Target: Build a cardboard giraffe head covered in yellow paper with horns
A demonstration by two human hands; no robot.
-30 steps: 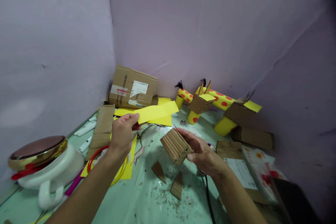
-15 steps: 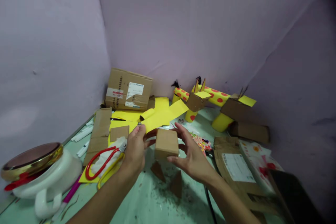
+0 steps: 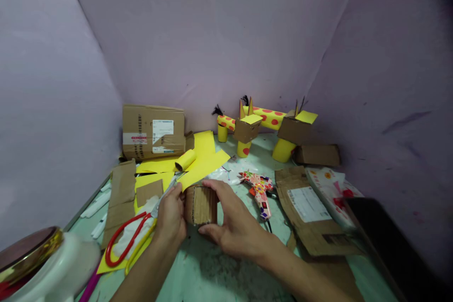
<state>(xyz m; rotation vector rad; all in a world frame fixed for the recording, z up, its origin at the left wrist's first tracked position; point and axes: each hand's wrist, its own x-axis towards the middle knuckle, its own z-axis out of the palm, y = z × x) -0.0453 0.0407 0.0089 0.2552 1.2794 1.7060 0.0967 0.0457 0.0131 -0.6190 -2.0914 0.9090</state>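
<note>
Dim, cool, soft light, with the far right darkest.

The left wall (image 3: pixel 42 85) is paler than the right wall (image 3: pixel 396 85), which sinks into grey, and black shading cuts the far right corner. Light seems to fall from above: a broad, soft-edged shadow lies on the table (image 3: pixel 244 281) below the right hand (image 3: pixel 233 224). Small glints mark the lid (image 3: pixel 51 247). The block (image 3: pixel 201 204) is fairly crisp; print on the label (image 3: pixel 307 204) is too soft to read. Wide-angle stretch pulls at the slab (image 3: pixel 392 250), near right, its edges blurred.
</note>
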